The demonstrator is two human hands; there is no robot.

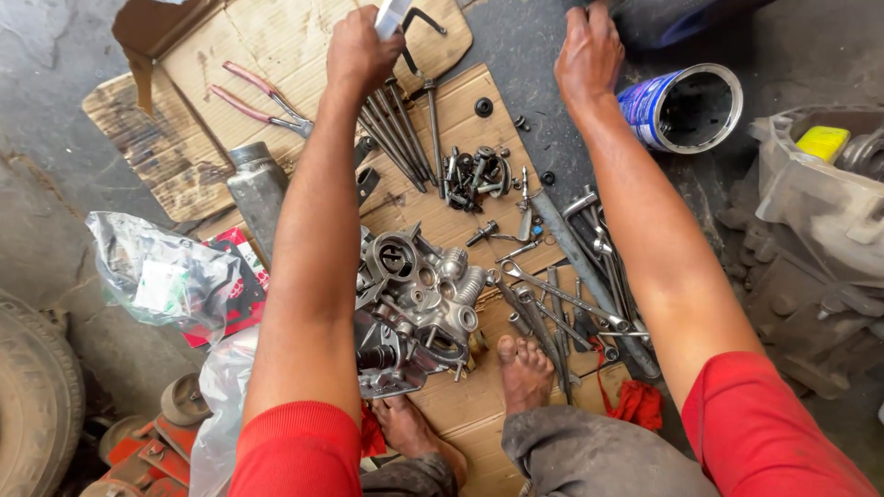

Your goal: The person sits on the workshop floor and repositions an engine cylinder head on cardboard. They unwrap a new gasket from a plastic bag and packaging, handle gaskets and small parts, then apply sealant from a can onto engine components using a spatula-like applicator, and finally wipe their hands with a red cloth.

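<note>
A wide sheet of flattened cardboard (276, 41) lies on the concrete floor (525, 55) and carries nearly everything. On its near part, between the person's forearms and just ahead of the bare feet, sits a grey metal engine part (414, 308). To the right of it lies a heap of wrenches (571, 294), with a red rag (635, 400) at its near end. Left of the engine part are a clear plastic bag (161, 276) and a dull metal cylinder (256, 189). Far right on the floor, an open tin can (686, 106) lies on its side.

Farther out on the cardboard are red-handled pliers (262, 101), a row of long rods (396, 133) and a small pile of bolts and fittings (479, 170).

The left hand (361, 51) is stretched to the far end of the rods, its grip clamped on a pale flat tool (393, 17) whose upper part runs out of view; the rods lie just below the fist. The right hand (587, 55) rests palm down on the floor beside the can, fingers together, holding nothing visible.
</note>
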